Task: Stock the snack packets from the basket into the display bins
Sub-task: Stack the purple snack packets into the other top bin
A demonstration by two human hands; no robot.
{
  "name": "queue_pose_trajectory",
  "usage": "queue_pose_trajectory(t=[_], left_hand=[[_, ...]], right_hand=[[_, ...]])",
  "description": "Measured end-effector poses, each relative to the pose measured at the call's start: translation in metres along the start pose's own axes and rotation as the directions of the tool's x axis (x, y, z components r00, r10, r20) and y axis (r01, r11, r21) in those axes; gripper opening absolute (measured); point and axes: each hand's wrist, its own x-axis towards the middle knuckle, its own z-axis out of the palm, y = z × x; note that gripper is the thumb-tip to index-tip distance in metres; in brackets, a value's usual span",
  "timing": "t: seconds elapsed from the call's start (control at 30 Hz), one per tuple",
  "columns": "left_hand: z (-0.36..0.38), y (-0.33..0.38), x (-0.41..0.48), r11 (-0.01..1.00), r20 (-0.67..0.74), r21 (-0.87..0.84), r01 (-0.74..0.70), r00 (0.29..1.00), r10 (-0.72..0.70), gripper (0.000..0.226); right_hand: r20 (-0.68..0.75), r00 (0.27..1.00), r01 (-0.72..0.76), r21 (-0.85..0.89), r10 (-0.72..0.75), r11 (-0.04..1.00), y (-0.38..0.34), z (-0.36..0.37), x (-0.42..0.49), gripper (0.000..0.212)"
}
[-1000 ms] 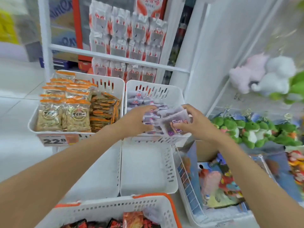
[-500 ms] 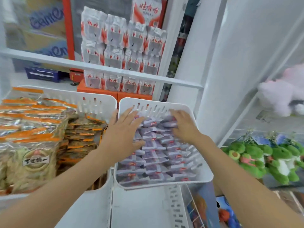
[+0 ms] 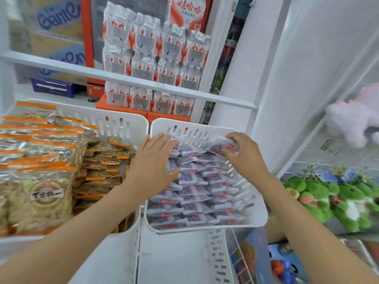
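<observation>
Purple-white packets [image 3: 196,193] fill the white bin [image 3: 260,219], left grip [image 3: 153,167] flat atop them, right grip [image 3: 244,155] apparently pinching one.

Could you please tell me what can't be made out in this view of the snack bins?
- Basket: outside the head view, so what remains to stock is unknown.
- Purple packets under the left hand: covered by its palm.
- Pinched packet in the right hand: partly covered by that hand.
- Label print: too small to read.
- Left bin: cut off by the left edge.
</observation>
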Motion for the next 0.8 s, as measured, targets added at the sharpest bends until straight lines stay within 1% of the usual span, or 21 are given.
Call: queue_pose_trajectory(t=[0.13,0.2,0.23,0.27,0.33,0.37,0.4,0.47,0.5,0.57,0.6,0.7,0.77,0.8], left_hand=[[-0.002,0.002,-0.001,1.0,0.002,0.006,0.013,1.0,-0.013,0.065],[-0.003,0.003,-0.001,1.0,-0.014,-0.021,0.022,1.0,-0.023,0.063],[-0.003,0.003,-0.001,0.999,-0.022,-0.029,0.026,0.999,-0.027,0.062],[-0.002,0.002,-0.001,0.999,-0.029,-0.031,0.028,0.999,-0.029,0.061],[0.0,0.001,-0.001,0.999,-0.045,-0.025,0.035,0.998,-0.036,0.061],[0.001,0.0,-0.001,0.998,-0.054,-0.02,0.054,0.997,-0.055,0.062],[0.002,-0.001,-0.001,0.996,-0.061,-0.022,0.082,0.995,-0.084,0.063],[0.005,-0.004,-0.001,0.989,-0.065,-0.048,0.137,0.988,-0.14,0.067],[0.007,-0.006,-0.001,0.987,-0.065,-0.06,0.146,0.987,-0.15,0.068],[0.009,-0.007,0.0,0.987,-0.064,-0.072,0.145,0.987,-0.149,0.069],[0.01,-0.007,0.001,0.987,-0.059,-0.074,0.145,0.987,-0.15,0.069],[0.01,-0.007,-0.001,0.987,-0.054,-0.082,0.141,0.988,-0.146,0.068],[0.009,-0.008,-0.001,0.987,-0.058,-0.089,0.137,0.988,-0.142,0.066],[0.008,-0.007,0.0,0.988,-0.049,-0.078,0.133,0.989,-0.137,0.065]], right_hand=[[-0.144,0.99,0.024,0.091,-0.011,0.996,-0.014,-0.015,0.001,0.025],[-0.165,0.986,0.031,0.114,-0.012,0.993,-0.022,-0.011,0.006,0.029],[-0.127,0.992,0.029,0.121,-0.014,0.992,-0.025,-0.004,0.01,0.031],[-0.053,0.998,0.032,0.117,-0.026,0.993,-0.026,0.006,0.015,0.032],[0.163,0.984,0.069,0.053,-0.077,0.996,-0.027,0.032,0.021,0.032],[0.238,0.967,0.087,0.025,-0.09,0.996,-0.027,0.044,0.023,0.032],[0.25,0.964,0.089,0.02,-0.091,0.996,-0.028,0.053,0.025,0.032],[0.185,0.98,0.062,0.058,-0.072,0.996,-0.03,0.06,0.03,0.031],[0.189,0.979,0.065,0.057,-0.075,0.996,-0.03,0.063,0.033,0.031],[0.287,0.953,0.098,0.014,-0.098,0.995,-0.029,0.068,0.036,0.032],[0.298,0.95,0.105,-0.006,-0.098,0.995,-0.028,0.072,0.037,0.033],[0.173,0.981,0.108,-0.099,-0.089,0.989,-0.028,0.075,0.033,0.035],[0.223,0.971,0.121,-0.131,-0.09,0.984,-0.027,0.073,0.025,0.04],[0.229,0.97,0.106,-0.105,-0.08,0.989,-0.027,0.07,0.019,0.043]])
